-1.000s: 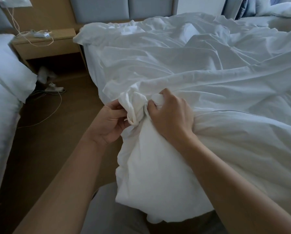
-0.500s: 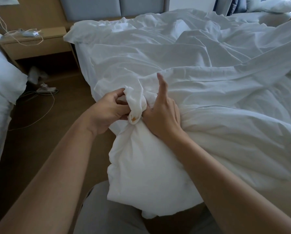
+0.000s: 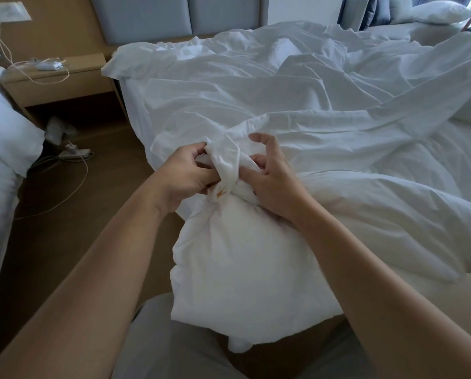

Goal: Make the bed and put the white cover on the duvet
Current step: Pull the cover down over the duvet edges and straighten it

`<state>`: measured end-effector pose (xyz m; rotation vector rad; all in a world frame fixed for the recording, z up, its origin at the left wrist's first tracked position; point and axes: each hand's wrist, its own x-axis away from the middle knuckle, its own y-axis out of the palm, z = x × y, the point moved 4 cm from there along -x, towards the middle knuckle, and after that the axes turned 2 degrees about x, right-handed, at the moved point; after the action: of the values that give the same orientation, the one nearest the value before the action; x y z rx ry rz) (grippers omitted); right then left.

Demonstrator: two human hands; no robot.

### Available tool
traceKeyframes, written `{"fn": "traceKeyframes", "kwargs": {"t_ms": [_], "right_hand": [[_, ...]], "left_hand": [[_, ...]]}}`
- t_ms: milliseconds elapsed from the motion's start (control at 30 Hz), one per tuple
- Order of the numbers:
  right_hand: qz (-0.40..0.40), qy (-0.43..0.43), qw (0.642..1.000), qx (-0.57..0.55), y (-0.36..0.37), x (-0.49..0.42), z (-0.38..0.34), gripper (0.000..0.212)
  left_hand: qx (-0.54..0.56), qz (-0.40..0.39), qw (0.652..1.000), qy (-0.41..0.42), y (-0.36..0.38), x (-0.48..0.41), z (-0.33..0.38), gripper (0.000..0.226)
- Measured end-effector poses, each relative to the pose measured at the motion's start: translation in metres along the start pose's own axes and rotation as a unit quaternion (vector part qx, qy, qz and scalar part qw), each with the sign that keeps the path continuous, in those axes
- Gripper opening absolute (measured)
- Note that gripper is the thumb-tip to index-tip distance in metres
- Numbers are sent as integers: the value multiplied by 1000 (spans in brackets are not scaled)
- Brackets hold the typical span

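Stuffed duvet corner point(image 3: 242, 255) hangs off the bedside, its bottom hidden behind the person's lap. Left hand point(image 3: 186, 173) is curled tight round its bunched neck. Right hand point(image 3: 272, 181) pinches the other side, fingertips buried in folds, index finger hooked up free. White cover point(image 3: 256, 91) lies rumpled across the bed point(image 3: 135, 105) beyond.

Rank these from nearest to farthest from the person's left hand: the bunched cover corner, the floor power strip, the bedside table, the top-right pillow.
1. bunched cover corner: pinched in the left hand.
2. power strip: on the floor, to the left.
3. bedside table: farther back, left of the bed.
4. pillow: far back right, beyond the bed.
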<state>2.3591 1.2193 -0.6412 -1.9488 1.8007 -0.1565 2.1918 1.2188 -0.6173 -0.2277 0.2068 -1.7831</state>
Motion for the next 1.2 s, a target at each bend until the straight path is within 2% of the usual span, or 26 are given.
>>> {"fn": "traceKeyframes", "kwargs": {"t_ms": [133,233,400,500,600,667,733,800,933,1000,1133,1200], "right_hand": [[-14,-3,1000,-5,-4,5,-8,60],[-29,-2,1000,-10,-8,10,-15,58],[-69,6,987,147,-18,19,-31,46],[-51,12,980,192,-18,6,-30,37],[22,-7,984,178,-9,-4,-21,11],[63,-22,981,181,1,-1,-10,16],[93,-34,979,176,9,5,-3,22],[113,-46,979,161,11,7,3,26],[126,-52,979,148,11,2,11,16],[129,-56,980,137,10,0,13,13],[126,-38,985,109,0,-4,11,20],[122,-63,987,86,-11,-12,-1,24]], "left_hand": [[-6,37,999,0,3,-1,4,20],[38,33,999,-5,-1,5,2,19],[75,26,997,9,-5,12,0,24],[79,30,996,9,-5,10,-2,26],[99,62,993,-12,-8,8,-10,28],[90,99,991,-29,-7,6,-18,28],[51,118,991,-36,-2,5,-25,19],[-31,106,993,-36,3,4,-26,14],[-221,73,970,-71,6,-5,-19,26],[-246,73,965,-62,7,-5,-13,25],[-100,82,990,-49,6,0,-14,31],[-47,80,995,-32,0,3,-13,28]]}}
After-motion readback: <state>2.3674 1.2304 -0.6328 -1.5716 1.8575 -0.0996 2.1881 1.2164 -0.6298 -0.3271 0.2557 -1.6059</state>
